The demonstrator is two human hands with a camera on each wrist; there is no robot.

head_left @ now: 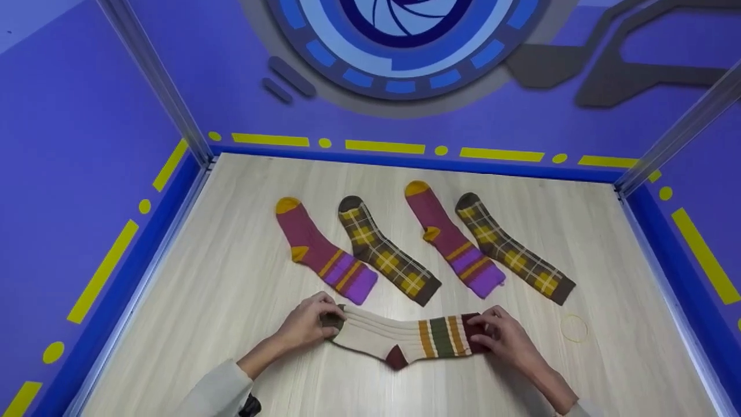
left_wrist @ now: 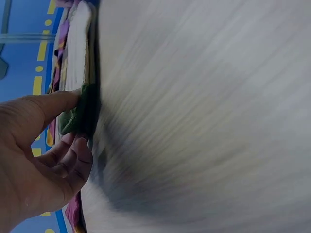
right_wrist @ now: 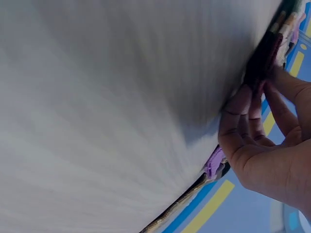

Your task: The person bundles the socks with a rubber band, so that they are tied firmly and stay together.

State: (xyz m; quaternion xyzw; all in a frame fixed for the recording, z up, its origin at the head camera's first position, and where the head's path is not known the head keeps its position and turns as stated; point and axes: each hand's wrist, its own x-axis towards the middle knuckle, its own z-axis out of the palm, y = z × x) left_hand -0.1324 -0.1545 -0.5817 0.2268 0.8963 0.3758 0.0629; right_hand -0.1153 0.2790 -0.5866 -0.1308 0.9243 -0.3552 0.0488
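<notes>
A cream sock (head_left: pixel 376 333) with a dark red heel, a green toe and orange and green stripes lies sideways near the front of the table. My left hand (head_left: pixel 311 320) pinches its green toe (left_wrist: pixel 77 114) between thumb and fingers. At the other end, my right hand (head_left: pixel 509 339) pinches the dark red cuff (right_wrist: pixel 262 63). The sock is stretched out flat between the two hands, its heel pointing toward me.
Behind it lie two maroon socks (head_left: pixel 315 237) (head_left: pixel 446 229) and two brown plaid socks (head_left: pixel 385 249) (head_left: pixel 512 249), alternating in a row. A thin yellow rubber band (head_left: pixel 574 328) is at the right. Blue walls (head_left: pixel 405 121) enclose the wooden table (head_left: pixel 231 243).
</notes>
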